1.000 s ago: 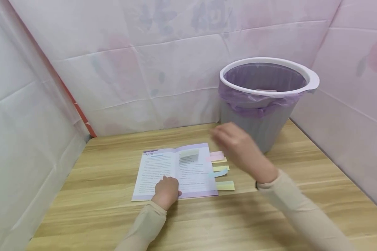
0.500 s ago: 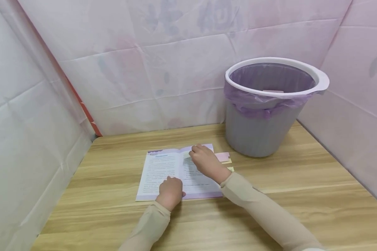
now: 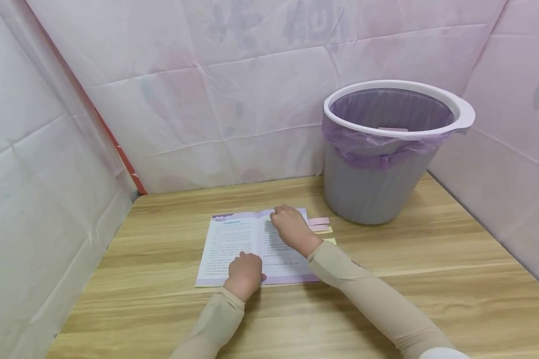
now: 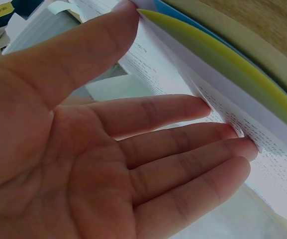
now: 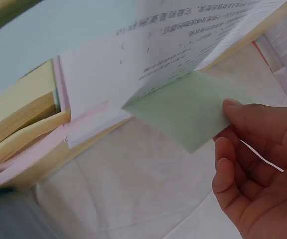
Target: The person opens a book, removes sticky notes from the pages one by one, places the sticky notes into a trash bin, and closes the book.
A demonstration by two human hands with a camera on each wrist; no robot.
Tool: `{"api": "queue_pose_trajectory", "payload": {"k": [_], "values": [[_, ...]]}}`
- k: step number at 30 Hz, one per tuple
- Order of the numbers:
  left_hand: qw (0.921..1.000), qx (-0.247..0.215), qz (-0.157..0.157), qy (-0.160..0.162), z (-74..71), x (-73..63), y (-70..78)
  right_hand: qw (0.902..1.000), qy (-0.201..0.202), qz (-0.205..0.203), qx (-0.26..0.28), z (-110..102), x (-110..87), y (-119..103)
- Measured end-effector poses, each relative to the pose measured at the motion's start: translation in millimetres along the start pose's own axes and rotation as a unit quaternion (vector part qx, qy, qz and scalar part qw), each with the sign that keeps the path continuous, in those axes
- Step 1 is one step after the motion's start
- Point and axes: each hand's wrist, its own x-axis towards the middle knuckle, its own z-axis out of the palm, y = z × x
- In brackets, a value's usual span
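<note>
An open book (image 3: 228,247) with printed pages and purple page borders lies on the wooden table. My left hand (image 3: 244,271) rests at the book's bottom edge near the centre fold. In the left wrist view that hand (image 4: 148,149) has extended fingers touching the page, its thumb at the page edge. My right hand (image 3: 291,229) is over the upper part of the right page. Between thumb and fingers, this right hand (image 5: 252,159) pinches the edge of a pale green sticky note (image 5: 183,117); the note's far edge meets the page.
Pink sticky tabs (image 3: 319,221) and a yellow tab (image 3: 331,241) stick out from the book's right side. A grey bin (image 3: 366,192) with a purple liner (image 3: 364,158) stands at the back right. Pale patterned sheets (image 3: 170,124) enclose the table (image 3: 139,279).
My right hand has come from the air near the bin, leftward and down to the right page, and pinches the green sticky note. My left hand stays at the book's bottom edge.
</note>
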Motion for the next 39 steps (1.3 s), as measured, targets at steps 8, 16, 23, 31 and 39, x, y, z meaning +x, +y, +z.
{"api": "queue_pose_trajectory", "payload": {"k": [8,16,23,31,39], "values": [[1.0,-0.003,-0.001,0.0,0.4,0.6,-0.4,0.9976,-0.029,0.051,0.038,0,-1.6,7],[0.9999,0.004,0.005,0.009,-2.9,-0.1,-0.8,0.9922,-0.039,0.095,0.071,-4,-1.9,14],[0.9998,0.01,0.009,0.015,-2.4,0.6,-1.3,0.991,-0.028,0.108,0.074,-5,-4.4,18],[0.9999,0.006,0.008,0.009,1.0,0.6,-1.5,0.988,0.003,0.128,0.086,-5,-8.5,23],[0.9999,-0.001,0.007,0.009,-0.6,-1.6,-0.9,0.9797,0.03,0.165,0.11,-5,-10.4,30]]}}
